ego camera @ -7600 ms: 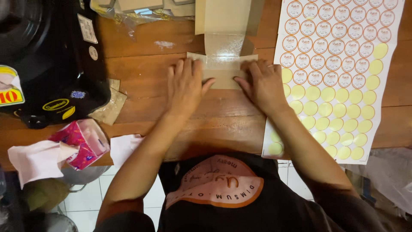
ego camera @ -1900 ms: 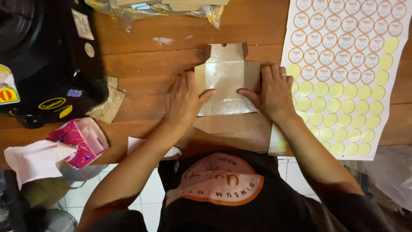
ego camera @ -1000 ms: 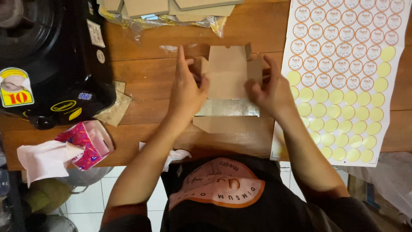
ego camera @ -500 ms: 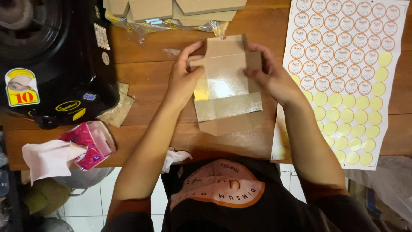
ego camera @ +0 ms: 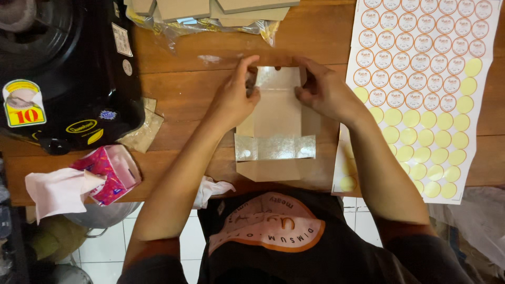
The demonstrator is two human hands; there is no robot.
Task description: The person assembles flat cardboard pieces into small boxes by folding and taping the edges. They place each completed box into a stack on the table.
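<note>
1. Nearest you, the near flap of the cardboard box blank (ego camera: 276,126) reaches the front edge of the wooden table (ego camera: 189,94), just above your dark shirt. A band of shiny silver lining crosses the blank a little farther in.
2. At your left, a pink tissue pack (ego camera: 108,173) sits on the table's near edge with a white tissue pulled out of it.
3. Farther in, the blank lies at the middle of the table, between your two forearms, its side panels raised.
4. Your left hand (ego camera: 234,97) pinches the far left corner of the blank, thumb and fingers closed on the cardboard.
5. Your right hand (ego camera: 323,92) grips the far right corner the same way, fingers curled over the edge; the exact fold beneath them is probably a small tab, though your fingers hide it.
6. To your right, a sticker sheet (ego camera: 421,89) lies flat, just beside your right wrist, round labels on its far part and bare yellow circles nearer you.
7. To your left stands a black appliance (ego camera: 63,68).
8. Farthest away, a stack of flat cardboard blanks (ego camera: 210,10) rests in clear plastic wrap.
</note>
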